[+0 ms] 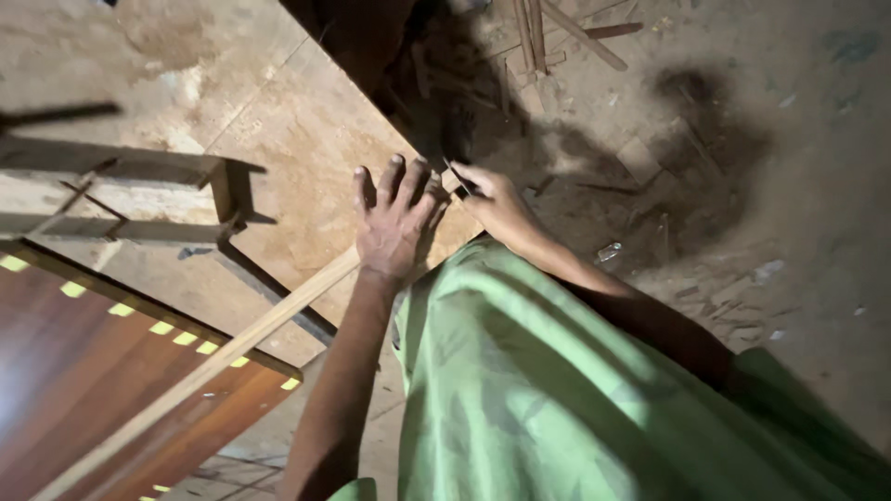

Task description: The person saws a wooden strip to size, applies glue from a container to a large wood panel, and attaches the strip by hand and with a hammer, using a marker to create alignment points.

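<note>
Seen from a head-worn camera looking down, a person in a loose green garment (557, 390) leans over a large plywood sheet (306, 139) that serves as the desk in a dusty workshop. The left hand (394, 223) lies flat, fingers spread and released, pressing the far end of a long pale wooden strip (213, 366) against the sheet near its corner edge. The strip runs diagonally from under that palm down toward the lower left of the view, crossing over a reddish-brown laminated panel (83, 371) whose edge carries a row of small yellowish tabs. Just beside the left hand, at the edge of the sheet, the right hand (497, 204) is clenched around a slim dark tool (457, 176), its tip pointing toward the end of the strip; the frame is too blurred to tell what kind of tool it is. To the upper left, a rough wooden frame (121, 195) of pale battens rests on the sheet, casting a hard shadow. Beyond the sheet's edge, the dirt floor (798, 186) is strewn with sawdust and shavings, and a bundle of wooden offcuts (557, 37) lies at the top of the view, well apart from both hands.
</note>
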